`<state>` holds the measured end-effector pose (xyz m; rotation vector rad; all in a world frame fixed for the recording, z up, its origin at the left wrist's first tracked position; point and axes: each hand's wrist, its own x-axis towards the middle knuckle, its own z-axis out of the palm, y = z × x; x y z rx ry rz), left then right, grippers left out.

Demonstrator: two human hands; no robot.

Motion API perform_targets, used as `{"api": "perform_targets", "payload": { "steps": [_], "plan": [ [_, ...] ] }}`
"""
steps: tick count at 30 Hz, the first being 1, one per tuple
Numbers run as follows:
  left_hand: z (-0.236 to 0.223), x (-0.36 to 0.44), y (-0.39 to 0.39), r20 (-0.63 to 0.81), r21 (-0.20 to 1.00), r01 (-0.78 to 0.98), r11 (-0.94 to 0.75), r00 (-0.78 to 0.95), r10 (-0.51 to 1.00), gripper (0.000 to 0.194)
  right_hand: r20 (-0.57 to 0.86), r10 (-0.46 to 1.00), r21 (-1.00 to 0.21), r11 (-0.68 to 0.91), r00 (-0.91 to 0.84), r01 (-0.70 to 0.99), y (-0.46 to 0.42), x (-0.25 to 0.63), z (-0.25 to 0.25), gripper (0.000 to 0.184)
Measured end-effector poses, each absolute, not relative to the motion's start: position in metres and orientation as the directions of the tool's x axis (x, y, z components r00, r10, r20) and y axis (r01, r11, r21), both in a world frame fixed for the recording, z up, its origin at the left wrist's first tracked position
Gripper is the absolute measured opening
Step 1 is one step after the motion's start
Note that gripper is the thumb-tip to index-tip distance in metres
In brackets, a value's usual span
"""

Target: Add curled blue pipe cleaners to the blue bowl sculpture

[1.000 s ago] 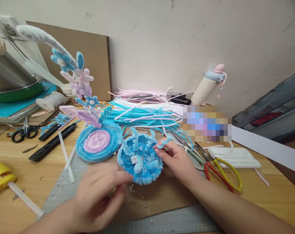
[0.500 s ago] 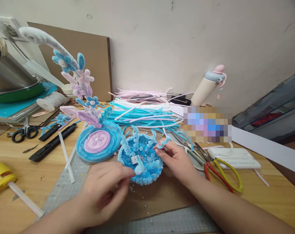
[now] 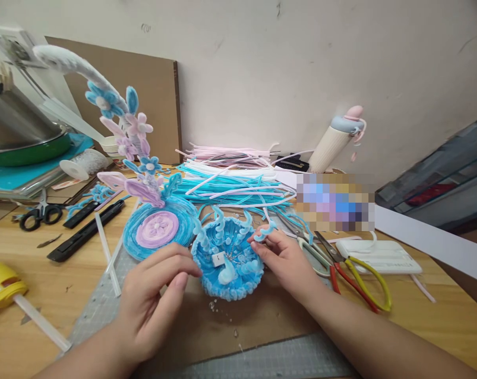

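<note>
A blue fuzzy pipe-cleaner bowl (image 3: 232, 288), its hollow side facing up, sits before me with several coiled strands rising from its rim. Inside lie a small white tag (image 3: 219, 259) and a pale blue curled end (image 3: 226, 275). My right hand (image 3: 283, 258) is at the right rim, thumb and fingers closed on a curled blue pipe cleaner (image 3: 266, 229). At the left rim, my left hand (image 3: 157, 295) holds nothing, its thumb apart from the fingers; the fingertips are close to the rim, and I cannot tell whether they touch.
Behind on the left stands a blue-and-lilac round base (image 3: 130, 237) with a flowered white stem. Pipe cleaners (image 3: 230, 184) lie at the back. Scissors (image 3: 41, 213) and a black cutter (image 3: 86, 231) lie left, near a yellow glue gun (image 3: 3, 287); red-and-yellow-handled pliers (image 3: 370, 279) lie right.
My left hand has let go of the pale blue curled end inside the bowl and drawn back left, its fingers parting. My right hand has stayed at the right rim.
</note>
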<state>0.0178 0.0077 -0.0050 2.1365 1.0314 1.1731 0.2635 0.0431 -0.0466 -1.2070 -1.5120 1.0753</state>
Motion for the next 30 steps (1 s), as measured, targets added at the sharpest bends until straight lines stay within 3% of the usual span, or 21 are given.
{"api": "perform_targets", "payload": {
  "steps": [4, 9, 13, 19, 26, 30],
  "plan": [
    [-0.001, 0.019, 0.012, 0.400, 0.664, 0.499, -0.557, 0.392, 0.828, 0.032, 0.124, 0.984, -0.965, 0.149, -0.125, 0.217, 0.042, 0.264, -0.046, 0.017],
    [0.003, 0.028, 0.010, 0.266, 0.378, 0.753, -0.539, 0.469, 0.842, 0.043, 0.130, 0.984, -0.963, 0.154, -0.120, 0.220, 0.042, 0.264, -0.047, 0.016],
    [0.002, 0.032, 0.008, 0.236, 0.222, 0.815, -0.535, 0.487, 0.841, 0.044, 0.137, 0.984, -0.963, 0.159, -0.116, 0.216, 0.042, 0.263, -0.048, 0.016],
    [0.001, 0.030, 0.011, 0.291, 0.225, 0.807, -0.545, 0.478, 0.829, 0.025, 0.140, 0.983, -0.964, 0.163, -0.119, 0.212, 0.041, 0.263, -0.047, 0.016],
    [0.003, 0.031, 0.009, 0.243, 0.264, 0.794, -0.547, 0.494, 0.835, 0.027, 0.134, 0.984, -0.962, 0.157, -0.114, 0.225, 0.042, 0.264, -0.047, 0.016],
    [0.002, 0.030, 0.009, 0.229, 0.395, 0.758, -0.518, 0.465, 0.855, 0.025, 0.137, 0.984, -0.961, 0.161, -0.116, 0.224, 0.041, 0.264, -0.047, 0.017]
  ]
}}
